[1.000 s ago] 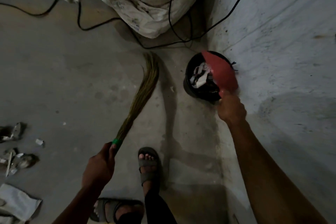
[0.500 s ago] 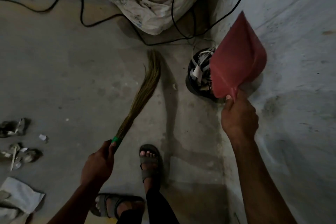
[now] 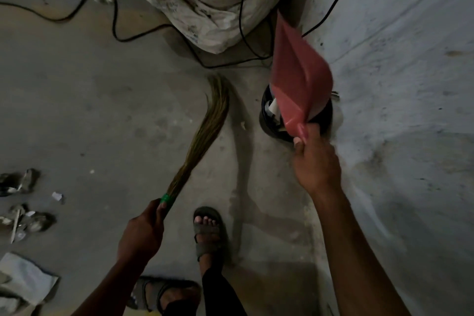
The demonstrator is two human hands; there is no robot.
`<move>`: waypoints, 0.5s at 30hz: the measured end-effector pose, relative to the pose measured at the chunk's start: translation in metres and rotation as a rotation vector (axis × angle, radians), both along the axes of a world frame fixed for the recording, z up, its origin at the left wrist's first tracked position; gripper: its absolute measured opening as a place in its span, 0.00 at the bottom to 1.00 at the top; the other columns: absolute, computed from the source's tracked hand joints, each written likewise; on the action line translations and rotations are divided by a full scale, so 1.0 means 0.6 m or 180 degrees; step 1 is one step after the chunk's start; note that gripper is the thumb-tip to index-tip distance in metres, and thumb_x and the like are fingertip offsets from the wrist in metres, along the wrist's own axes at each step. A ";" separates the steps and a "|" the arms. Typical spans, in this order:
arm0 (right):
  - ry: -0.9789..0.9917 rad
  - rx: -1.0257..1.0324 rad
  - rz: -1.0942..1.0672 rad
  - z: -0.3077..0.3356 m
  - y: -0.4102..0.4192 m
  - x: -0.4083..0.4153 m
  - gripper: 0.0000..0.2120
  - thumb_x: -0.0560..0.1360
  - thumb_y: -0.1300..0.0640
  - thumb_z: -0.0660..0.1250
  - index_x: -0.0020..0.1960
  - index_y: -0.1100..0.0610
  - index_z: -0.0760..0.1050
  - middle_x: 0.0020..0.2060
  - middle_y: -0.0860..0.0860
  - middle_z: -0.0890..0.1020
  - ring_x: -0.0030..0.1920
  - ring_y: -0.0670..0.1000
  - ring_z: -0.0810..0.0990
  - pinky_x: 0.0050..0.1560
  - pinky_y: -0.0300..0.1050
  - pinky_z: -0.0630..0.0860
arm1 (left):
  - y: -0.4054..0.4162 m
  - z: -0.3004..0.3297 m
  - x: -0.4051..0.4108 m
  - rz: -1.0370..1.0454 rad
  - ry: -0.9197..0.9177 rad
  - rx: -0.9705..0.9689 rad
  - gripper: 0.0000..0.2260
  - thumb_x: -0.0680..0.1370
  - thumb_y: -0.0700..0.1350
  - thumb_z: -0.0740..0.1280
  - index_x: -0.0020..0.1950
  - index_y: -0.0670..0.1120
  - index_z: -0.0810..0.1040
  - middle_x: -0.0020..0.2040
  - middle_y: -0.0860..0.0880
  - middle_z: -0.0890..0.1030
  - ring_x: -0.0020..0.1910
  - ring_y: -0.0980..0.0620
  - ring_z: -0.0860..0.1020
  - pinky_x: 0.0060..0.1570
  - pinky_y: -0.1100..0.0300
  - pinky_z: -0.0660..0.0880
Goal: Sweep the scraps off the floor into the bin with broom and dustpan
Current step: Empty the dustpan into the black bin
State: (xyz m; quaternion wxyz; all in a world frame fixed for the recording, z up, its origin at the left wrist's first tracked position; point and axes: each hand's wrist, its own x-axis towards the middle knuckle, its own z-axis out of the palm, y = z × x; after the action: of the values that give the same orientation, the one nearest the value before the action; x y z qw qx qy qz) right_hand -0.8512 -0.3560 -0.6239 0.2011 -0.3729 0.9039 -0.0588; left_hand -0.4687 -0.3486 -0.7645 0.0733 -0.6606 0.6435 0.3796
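Note:
My right hand (image 3: pixel 316 161) grips the handle of a red dustpan (image 3: pixel 297 79), which is raised and turned on edge over a round black bin (image 3: pixel 327 117) standing against the wall. White paper scraps show inside the bin beneath the pan. My left hand (image 3: pixel 142 233) holds a straw broom (image 3: pixel 205 131) by its green-banded end, its bristles resting on the concrete floor left of the bin. Crumpled scraps (image 3: pixel 23 218) lie on the floor at the far left, and a small white scrap (image 3: pixel 243 125) lies between broom and bin.
A big white sack (image 3: pixel 205 7) stands at the back with black cables (image 3: pixel 115 18) looping around it on the floor. A grey wall (image 3: pixel 397 59) runs along the right. My sandalled feet (image 3: pixel 207 233) are at the bottom centre. A white cloth or sheet (image 3: pixel 25 279) lies bottom left.
The dustpan was tipped into the bin, then lifted out and swung upward and left, now standing on edge above it. The broom and my left hand have barely moved.

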 end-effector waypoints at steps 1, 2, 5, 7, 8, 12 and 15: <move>0.0036 0.0185 -0.0001 -0.015 0.001 -0.003 0.16 0.86 0.54 0.59 0.72 0.53 0.64 0.60 0.60 0.79 0.58 0.65 0.79 0.49 0.53 0.70 | -0.002 -0.001 -0.002 -0.0027 0.0017 -0.0035 0.24 0.83 0.66 0.48 0.69 0.58 0.75 0.34 0.56 0.78 0.29 0.54 0.77 0.25 0.59 0.69; 0.0092 0.0334 -0.0042 -0.030 0.004 -0.006 0.17 0.86 0.54 0.59 0.73 0.54 0.63 0.60 0.61 0.78 0.57 0.66 0.79 0.48 0.53 0.69 | -0.003 -0.002 -0.003 -0.0054 0.0014 -0.0056 0.24 0.83 0.66 0.49 0.69 0.58 0.75 0.33 0.56 0.78 0.29 0.54 0.77 0.25 0.59 0.68; 0.0202 0.0652 -0.0199 -0.070 0.016 -0.015 0.20 0.86 0.53 0.56 0.77 0.55 0.59 0.61 0.63 0.77 0.57 0.67 0.79 0.47 0.53 0.67 | -0.007 -0.007 -0.006 -0.0080 -0.0046 -0.0048 0.23 0.83 0.66 0.49 0.68 0.59 0.74 0.34 0.53 0.79 0.29 0.51 0.77 0.25 0.58 0.69; 0.0243 0.0801 -0.0182 -0.090 0.022 -0.017 0.22 0.87 0.53 0.55 0.78 0.56 0.58 0.62 0.64 0.77 0.58 0.67 0.79 0.47 0.54 0.67 | -0.008 -0.009 -0.007 -0.0113 -0.0060 -0.0048 0.24 0.83 0.66 0.48 0.69 0.58 0.75 0.34 0.53 0.79 0.29 0.51 0.77 0.26 0.58 0.69; 0.0252 0.0839 -0.0112 -0.099 0.022 -0.016 0.21 0.87 0.53 0.55 0.78 0.56 0.58 0.62 0.64 0.77 0.58 0.66 0.79 0.47 0.54 0.68 | -0.007 -0.009 -0.006 -0.0131 -0.0070 -0.0038 0.25 0.82 0.66 0.48 0.69 0.58 0.75 0.34 0.53 0.78 0.29 0.51 0.77 0.26 0.58 0.69; 0.0118 0.0891 0.0062 -0.129 0.010 -0.026 0.20 0.86 0.54 0.57 0.76 0.58 0.61 0.62 0.63 0.78 0.61 0.65 0.78 0.52 0.56 0.73 | 0.000 -0.009 -0.002 -0.0159 -0.0189 -0.0012 0.27 0.81 0.67 0.47 0.70 0.59 0.74 0.34 0.53 0.78 0.29 0.52 0.76 0.26 0.59 0.67; -0.0006 0.0979 -0.0031 -0.146 -0.007 -0.046 0.20 0.86 0.53 0.57 0.75 0.59 0.62 0.63 0.65 0.78 0.62 0.67 0.78 0.51 0.55 0.72 | 0.007 -0.009 0.001 -0.0229 -0.0213 0.0017 0.27 0.81 0.66 0.46 0.71 0.58 0.74 0.34 0.53 0.78 0.29 0.52 0.75 0.25 0.59 0.66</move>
State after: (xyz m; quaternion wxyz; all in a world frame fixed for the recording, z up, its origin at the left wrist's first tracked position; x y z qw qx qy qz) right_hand -0.8790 -0.3602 -0.7113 0.2564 -0.3333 0.9038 0.0790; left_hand -0.4682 -0.3446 -0.7702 0.1102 -0.6491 0.6631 0.3561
